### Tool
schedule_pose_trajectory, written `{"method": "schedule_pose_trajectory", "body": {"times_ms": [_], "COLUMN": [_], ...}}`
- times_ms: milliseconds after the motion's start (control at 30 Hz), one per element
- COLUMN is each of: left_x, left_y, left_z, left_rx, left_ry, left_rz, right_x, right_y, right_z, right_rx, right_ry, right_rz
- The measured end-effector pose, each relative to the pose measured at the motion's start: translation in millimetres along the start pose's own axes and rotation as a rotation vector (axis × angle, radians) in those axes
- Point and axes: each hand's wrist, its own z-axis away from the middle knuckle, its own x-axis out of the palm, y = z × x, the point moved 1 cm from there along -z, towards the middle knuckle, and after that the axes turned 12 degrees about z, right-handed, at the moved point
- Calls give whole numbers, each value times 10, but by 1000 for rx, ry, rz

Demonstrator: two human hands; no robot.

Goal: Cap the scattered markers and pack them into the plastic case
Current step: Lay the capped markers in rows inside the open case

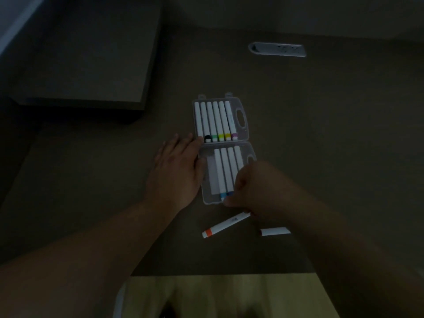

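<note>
Head view shows your plastic case [246,131] open at centre, six markers in the far half. Your right hand [252,189], fingers curled, seats a marker [238,159] in the near half; your left hand [176,166] lies flat, bracing the case at nine o'clock. Next, I judge, the orange-banded marker [226,224] at six o'clock.

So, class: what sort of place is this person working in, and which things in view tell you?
Probably an office or meeting room, dimly lit: a wide dark desk with a built-in power socket panel and a low raised platform at its far left.
</note>
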Motion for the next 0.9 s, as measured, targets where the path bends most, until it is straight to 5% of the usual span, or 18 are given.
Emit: {"method": "schedule_pose_trajectory", "body": {"times_ms": [167,400,733,900], "left_x": [-20,-27,-42,-60], "left_y": [9,38,115,125], "left_z": [13,28,55,53], "left_rx": [-1,10,-4,-3], "left_ry": [0,23,34,19], "left_rz": [13,34,34,30], "right_x": [180,376,42,0], "right_y": [51,352,1099,1072], "right_z": [77,107,-107,-219], "right_rx": [27,99,288,279], "right_ry": [-149,-113,335,396], "right_rz": [32,75,11,-8]}}
